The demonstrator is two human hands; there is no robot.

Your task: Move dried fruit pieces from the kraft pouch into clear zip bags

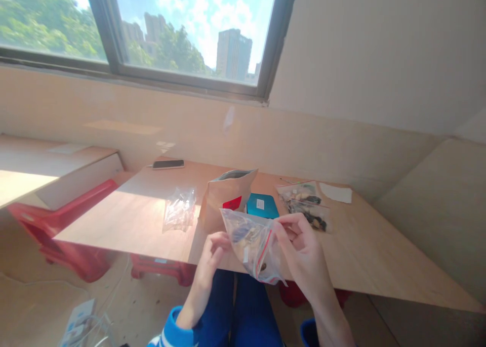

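A clear zip bag [252,243] with a red seal strip hangs tilted above the table's front edge, with small items inside that I cannot make out. My right hand [299,241] pinches its upper right side. At its left edge is my left hand [213,253], fingers curled and closed; the fingertips are partly hidden against the bag. Just behind stands an upright brown paper pouch [216,200], its top open and a red patch on its front. Beside the pouch lies a teal box [261,205] with a white label.
Filled clear bags [306,205] and a white paper piece [336,192] lie at the right. Crumpled clear plastic bags [179,210] are on the left, with a phone [168,164] behind. Red stools [76,235] and a power strip [78,319] are below.
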